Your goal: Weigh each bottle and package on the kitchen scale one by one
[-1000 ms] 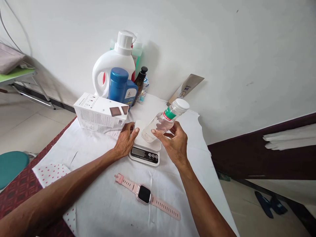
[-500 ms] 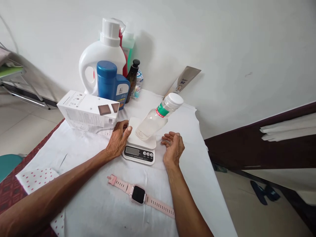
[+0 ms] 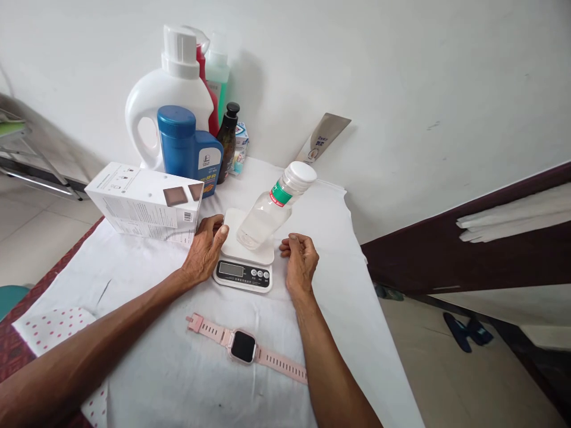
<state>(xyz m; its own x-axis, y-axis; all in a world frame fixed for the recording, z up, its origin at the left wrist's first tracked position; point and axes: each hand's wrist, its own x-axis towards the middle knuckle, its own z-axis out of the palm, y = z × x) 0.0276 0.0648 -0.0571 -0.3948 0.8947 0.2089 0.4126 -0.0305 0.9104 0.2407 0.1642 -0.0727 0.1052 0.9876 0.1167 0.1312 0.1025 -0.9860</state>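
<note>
Clear bottle (image 3: 267,211) standing on the scale (image 3: 244,255), white cap up, touched by no hand. Left hand (image 3: 203,252) resting on the scale's left edge, fingers loosely curled against the platform, gripping nothing; right hand (image 3: 301,264) just right of the scale, fingers curled in, empty. Weighing step, probably: next, likely keeping both hands off (left one pressing the platform?) and reading the display. White box (image 3: 145,205) left of the scale, jugs (image 3: 178,119) behind, pink watch (image 3: 245,346) in front; open cloth right of the scale, then table edge.

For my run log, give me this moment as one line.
left hand: open, touching scale edge | right hand: empty, fingers curled, beside scale | clear bottle: standing on scale | pink watch: flat on cloth
</note>
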